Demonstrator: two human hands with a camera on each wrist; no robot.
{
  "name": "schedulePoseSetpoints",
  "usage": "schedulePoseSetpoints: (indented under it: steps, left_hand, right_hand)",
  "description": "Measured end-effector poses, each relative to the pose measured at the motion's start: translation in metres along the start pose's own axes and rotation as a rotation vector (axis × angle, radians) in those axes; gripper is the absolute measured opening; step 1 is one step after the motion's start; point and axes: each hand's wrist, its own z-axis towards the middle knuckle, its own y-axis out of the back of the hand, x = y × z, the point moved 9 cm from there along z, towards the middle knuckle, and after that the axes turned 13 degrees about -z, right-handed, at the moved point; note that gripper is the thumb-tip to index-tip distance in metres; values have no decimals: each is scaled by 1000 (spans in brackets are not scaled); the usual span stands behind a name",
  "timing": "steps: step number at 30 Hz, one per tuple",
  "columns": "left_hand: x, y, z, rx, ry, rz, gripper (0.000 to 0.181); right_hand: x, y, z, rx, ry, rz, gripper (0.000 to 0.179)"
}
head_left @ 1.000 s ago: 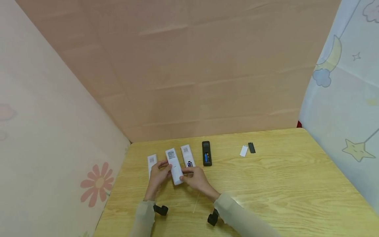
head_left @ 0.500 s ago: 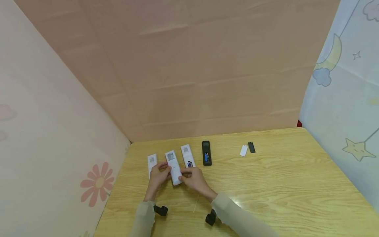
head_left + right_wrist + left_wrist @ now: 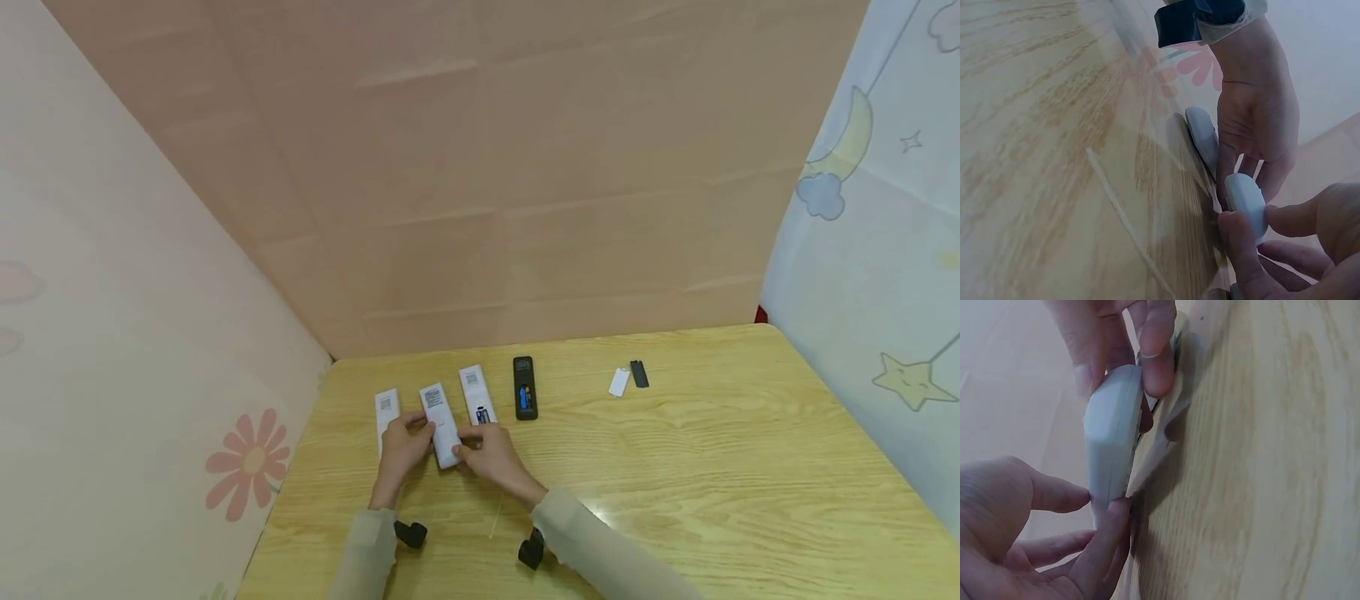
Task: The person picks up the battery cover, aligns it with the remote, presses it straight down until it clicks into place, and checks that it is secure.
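Between both hands, just above the table, is a white remote control, its back with a printed label facing up and no open battery bay showing. My left hand grips its left side, thumb on the back and fingers beneath. Near its close end, my right hand pinches it from the right. In the left wrist view the remote control stands a little off the wood, thumbs on one face, fingers on the other. A second white remote control lies left, partly covered by my left hand.
Right of the hands lie a white remote control and a black remote control, both with batteries showing. Farther right are a white battery cover and a black one. A thin pale strip lies between the forearms.
The held remote control's far end has dipped slightly and moved a little closer. Both hands keep their grip with only small shifts. The other items have stayed put.
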Motion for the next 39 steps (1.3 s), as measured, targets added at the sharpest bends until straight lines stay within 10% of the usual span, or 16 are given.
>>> schedulePoseSetpoints:
  steps: [13,39]
  left_hand:
    - [-13,2,-1,-38,-159,257,34]
    - [-21,-2,-5,-23,-216,318,29]
  right_hand:
    - [8,-4,-1,-4,68,-96,34]
    - [19,-5,-2,-27,117,-239,33]
